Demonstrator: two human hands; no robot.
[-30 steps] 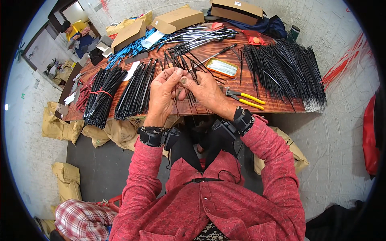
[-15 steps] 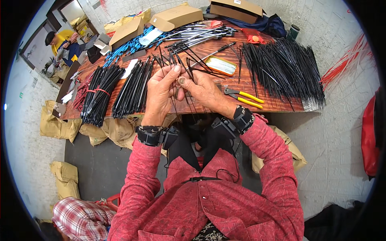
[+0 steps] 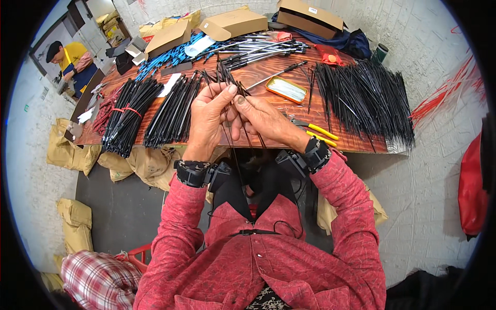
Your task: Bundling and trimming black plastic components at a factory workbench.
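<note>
1. Starting at the far left: one other person (image 3: 70, 59) in a yellow top stands beyond the end of the table, and tan sacks (image 3: 70, 150) are piled on the floor beside it; their number cannot be told.
2. Two bundles of black ties lie on the left half of the wooden table (image 3: 268, 72): one bound with a red band (image 3: 126, 116), one loose beside it (image 3: 173, 111).
3. Left hand (image 3: 209, 121): fingers curled, thumb and forefinger pinching a small bunch of thin black ties (image 3: 227, 77) that fans upward above the table's middle.
4. Right hand (image 3: 263, 121): fingertips pressed to the same bunch, touching the left hand.
5. One orange-rimmed tray (image 3: 287, 89), one pair of yellow-handled pliers (image 3: 315, 132), and one large spread heap of black ties (image 3: 367, 101) occupy the right half.
6. Three cardboard boxes (image 3: 235, 23) stand along the far edge.
7. Walls are whitewashed brick (image 3: 413, 36); the floor is pale, with a dark mat (image 3: 121, 206) under the seat.
</note>
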